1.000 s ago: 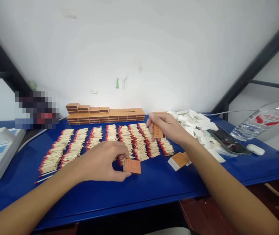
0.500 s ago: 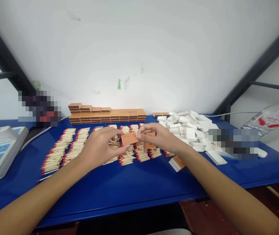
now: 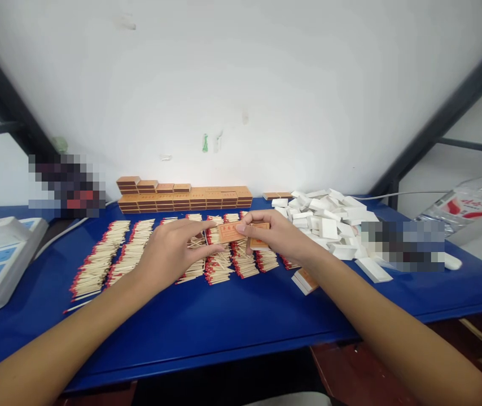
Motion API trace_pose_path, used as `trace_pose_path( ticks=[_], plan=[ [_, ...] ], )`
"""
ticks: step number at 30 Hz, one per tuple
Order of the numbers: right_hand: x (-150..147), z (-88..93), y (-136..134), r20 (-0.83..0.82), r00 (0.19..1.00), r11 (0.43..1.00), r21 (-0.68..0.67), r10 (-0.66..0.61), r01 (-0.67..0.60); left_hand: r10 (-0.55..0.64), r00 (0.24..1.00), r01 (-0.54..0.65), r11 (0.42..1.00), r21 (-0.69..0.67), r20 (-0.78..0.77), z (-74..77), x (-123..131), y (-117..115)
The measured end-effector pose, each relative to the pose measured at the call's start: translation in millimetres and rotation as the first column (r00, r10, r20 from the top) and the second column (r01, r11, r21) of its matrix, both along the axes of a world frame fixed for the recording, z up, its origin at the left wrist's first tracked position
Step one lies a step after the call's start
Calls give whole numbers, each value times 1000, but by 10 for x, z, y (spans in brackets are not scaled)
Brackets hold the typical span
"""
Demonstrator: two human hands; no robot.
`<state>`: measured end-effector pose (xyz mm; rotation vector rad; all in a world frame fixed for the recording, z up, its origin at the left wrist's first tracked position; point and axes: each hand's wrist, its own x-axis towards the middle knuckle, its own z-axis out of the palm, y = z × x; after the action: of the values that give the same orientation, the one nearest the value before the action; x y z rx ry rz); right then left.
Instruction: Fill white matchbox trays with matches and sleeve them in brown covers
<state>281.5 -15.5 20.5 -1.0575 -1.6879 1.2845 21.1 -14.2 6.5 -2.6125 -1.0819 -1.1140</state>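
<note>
Over the rows of matches (image 3: 219,270), my right hand (image 3: 277,234) pinches an orange matchbox (image 3: 228,232) between thumb and fingers. A second orange matchbox (image 3: 260,232) sits within the same hand, partly covered by the thumb. My left hand (image 3: 177,242) faces them from the left, thumb and index finger spread apart at the first box's left end. Nothing shows between those fingers, though the thumb tip is very close to the box. Below my right wrist, a small group of matchbox parts (image 3: 306,281), white and orange, lies on the table.
Stacked matchboxes (image 3: 185,197) line the wall at the back. White matchbox trays (image 3: 328,225) are heaped at the right on the blue table (image 3: 207,332). A power strip (image 3: 4,265) stands at the left. A clear plastic bottle (image 3: 465,203) lies at the far right.
The left fingers have come off the first matchbox and spread apart. That box has shifted slightly right and now rests in my right hand's pinch, close to the second box.
</note>
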Motion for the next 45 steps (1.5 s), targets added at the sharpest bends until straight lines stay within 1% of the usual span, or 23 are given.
trace_pose_path(
  ticks=[2, 4, 6, 8, 9, 10, 11, 14, 16, 19, 23, 25, 27, 29, 30, 31, 33, 35, 38, 42, 45],
  plan=[
    [65, 27, 38, -24, 999, 999, 7, -38, 38, 32, 999, -32, 999, 0, 21, 15, -17, 15],
    [173, 68, 94, -16, 993, 992, 38, -116, 117, 64, 997, -65, 998, 4, 47, 40, -33, 29],
    [309, 117, 156, 8, 970, 967, 73, -244, 243, 87, 994, -86, 996, -16, 61, 61, -42, 40],
    [430, 162, 206, 17, 931, 928, 91, -364, 361, 95, 993, -92, 995, -48, 69, 68, -42, 46],
    [470, 178, 220, 17, 919, 916, 87, -394, 391, 92, 993, -88, 994, -59, 72, 65, -39, 46],
    [488, 188, 225, 18, 919, 917, 76, -393, 391, 86, 994, -82, 995, -65, 74, 58, -34, 45],
    [484, 192, 220, 21, 933, 932, 63, -359, 357, 79, 994, -74, 995, -67, 76, 47, -28, 42],
    [358, 177, 160, 67, 986, 988, 42, -154, 151, 52, 996, -47, 997, -69, 75, 7, -11, 35],
    [243, 162, 107, 115, 991, 997, 41, -67, 63, 43, 996, -38, 997, -70, 78, -14, -10, 36],
    [166, 148, 63, 142, 988, 998, 28, -61, 57, 51, 996, -45, 996, -76, 75, -14, -27, 43],
    [291, 152, 129, 86, 990, 994, 20, -113, 112, 81, 994, -77, 995, -57, 68, 27, -47, 45],
    [374, 159, 230, 68, 983, 985, 44, -172, 169, 82, 994, -79, 995, -53, 74, 37, -42, 41],
    [424, 163, 370, 80, 967, 970, 51, -241, 237, 61, 996, -56, 996, -68, 72, 30, -30, 36],
    [435, 166, 513, 107, 950, 955, 7, -294, 295, 39, 997, -34, 997, -75, 62, 12, -19, 32],
    [433, 167, 568, 117, 947, 952, -27, -300, 305, 36, 998, -31, 997, -73, 56, 2, -16, 32],
    [429, 166, 605, 116, 951, 954, -58, -288, 296, 37, 998, -34, 997, -72, 54, -5, -16, 31],
    [424, 160, 612, 69, 973, 971, -88, -218, 224, 43, 997, -39, 996, -78, 59, -10, -22, 30],
    [428, 150, 539, -9, 993, 989, -88, -119, 118, 44, 996, -37, 995, -96, 71, -2, -30, 26],
    [424, 138, 376, -85, 996, 995, -96, 13, -21, 44, 995, -34, 993, -110, 90, 17, -32, 14],
    [354, 135, 234, -82, 991, 988, -97, 111, -118, 36, 994, -24, 994, -111, 106, 27, -14, 2],
    [268, 123, 187, 9, 993, 991, -67, 115, -114, 7, 994, 2, 996, -84, 109, 19, 5, -3]
  ],
)
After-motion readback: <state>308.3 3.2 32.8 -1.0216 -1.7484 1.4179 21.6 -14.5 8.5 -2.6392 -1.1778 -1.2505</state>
